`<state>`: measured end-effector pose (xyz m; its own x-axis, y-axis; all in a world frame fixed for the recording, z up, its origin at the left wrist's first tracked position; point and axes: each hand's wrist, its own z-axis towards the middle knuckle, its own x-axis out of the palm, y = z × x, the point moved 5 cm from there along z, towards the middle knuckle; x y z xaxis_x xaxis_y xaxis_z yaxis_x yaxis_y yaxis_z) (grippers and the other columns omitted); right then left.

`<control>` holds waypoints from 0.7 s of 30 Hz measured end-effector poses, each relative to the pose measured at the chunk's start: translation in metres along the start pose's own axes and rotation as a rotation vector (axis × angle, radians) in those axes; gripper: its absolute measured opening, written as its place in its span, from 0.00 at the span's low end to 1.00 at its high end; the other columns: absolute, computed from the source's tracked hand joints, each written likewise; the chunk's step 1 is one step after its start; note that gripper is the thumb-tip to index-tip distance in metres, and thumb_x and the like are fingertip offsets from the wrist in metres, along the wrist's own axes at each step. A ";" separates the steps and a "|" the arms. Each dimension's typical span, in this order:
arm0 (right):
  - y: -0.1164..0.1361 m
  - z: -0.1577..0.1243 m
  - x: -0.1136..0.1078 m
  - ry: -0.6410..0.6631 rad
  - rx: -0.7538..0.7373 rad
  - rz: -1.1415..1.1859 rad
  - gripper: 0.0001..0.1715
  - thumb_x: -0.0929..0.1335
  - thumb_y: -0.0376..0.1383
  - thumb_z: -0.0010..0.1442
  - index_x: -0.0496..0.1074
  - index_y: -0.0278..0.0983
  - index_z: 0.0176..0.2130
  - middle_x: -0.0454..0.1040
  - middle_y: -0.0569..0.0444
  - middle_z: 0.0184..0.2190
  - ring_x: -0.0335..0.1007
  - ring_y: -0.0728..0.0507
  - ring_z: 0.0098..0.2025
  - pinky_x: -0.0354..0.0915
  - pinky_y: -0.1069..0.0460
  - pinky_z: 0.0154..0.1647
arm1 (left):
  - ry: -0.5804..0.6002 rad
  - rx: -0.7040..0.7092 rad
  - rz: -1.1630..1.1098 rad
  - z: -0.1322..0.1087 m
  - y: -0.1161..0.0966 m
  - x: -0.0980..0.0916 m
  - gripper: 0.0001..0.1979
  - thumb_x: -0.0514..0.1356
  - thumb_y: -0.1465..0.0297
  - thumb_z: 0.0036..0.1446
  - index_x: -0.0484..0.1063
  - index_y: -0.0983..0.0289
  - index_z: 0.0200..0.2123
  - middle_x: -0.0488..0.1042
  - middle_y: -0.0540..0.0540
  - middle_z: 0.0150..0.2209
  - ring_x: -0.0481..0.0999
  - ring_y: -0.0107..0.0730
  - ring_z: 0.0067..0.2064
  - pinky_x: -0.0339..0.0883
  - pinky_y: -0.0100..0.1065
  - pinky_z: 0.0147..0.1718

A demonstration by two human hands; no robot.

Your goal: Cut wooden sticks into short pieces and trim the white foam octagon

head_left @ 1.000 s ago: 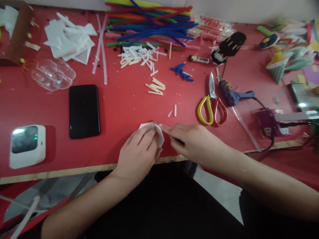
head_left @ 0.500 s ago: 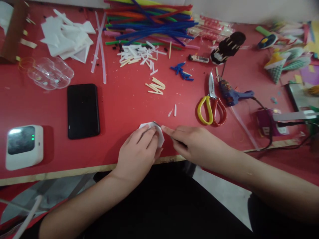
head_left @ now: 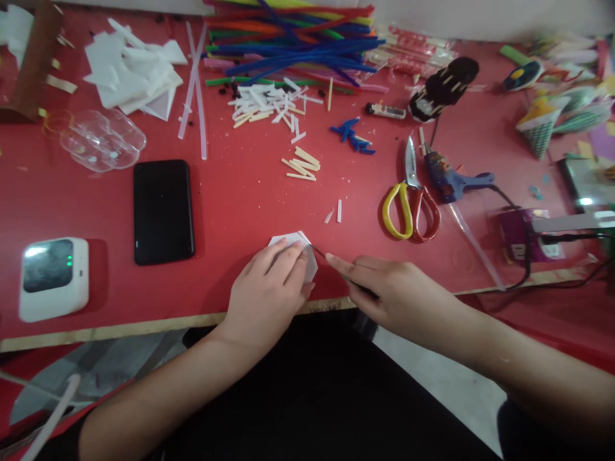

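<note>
Near the table's front edge lies a folded piece of white paper (head_left: 310,261). My left hand (head_left: 271,288) presses on it, fingers together over its left part. My right hand (head_left: 382,282) is closed on a thin dark tool (head_left: 318,250), index finger stretched along it; the tool's tip is at the paper's upper right edge. Most of the tool is hidden in the hand. Two small white slips (head_left: 339,211) lie just beyond the paper.
Yellow-and-red-handled scissors (head_left: 410,198) and a blue glue gun (head_left: 451,182) lie to the right. A black phone (head_left: 163,212) and a white device (head_left: 54,278) are at left. Pipe cleaners (head_left: 293,48), short sticks (head_left: 302,164) and white sheets (head_left: 127,70) lie farther back.
My right hand has moved right, away from the paper, with the dark tool, so more of the tool shows. My left hand has stayed on the paper.
</note>
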<state>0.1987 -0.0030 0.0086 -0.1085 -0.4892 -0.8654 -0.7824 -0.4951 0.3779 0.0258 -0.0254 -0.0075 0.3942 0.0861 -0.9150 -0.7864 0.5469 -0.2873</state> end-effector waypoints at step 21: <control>-0.017 -0.011 0.000 -0.159 0.077 0.119 0.29 0.62 0.33 0.66 0.68 0.37 0.64 0.80 0.50 0.38 0.77 0.46 0.35 0.71 0.52 0.35 | 0.088 -0.205 -0.329 -0.015 0.048 -0.005 0.41 0.68 0.58 0.56 0.55 0.63 0.66 0.61 0.69 0.65 0.61 0.58 0.67 0.56 0.55 0.63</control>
<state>0.2191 -0.0024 0.0055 -0.2940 -0.4183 -0.8594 -0.8021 -0.3811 0.4598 -0.0214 -0.0123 -0.0211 0.6059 -0.1428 -0.7826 -0.7067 0.3552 -0.6119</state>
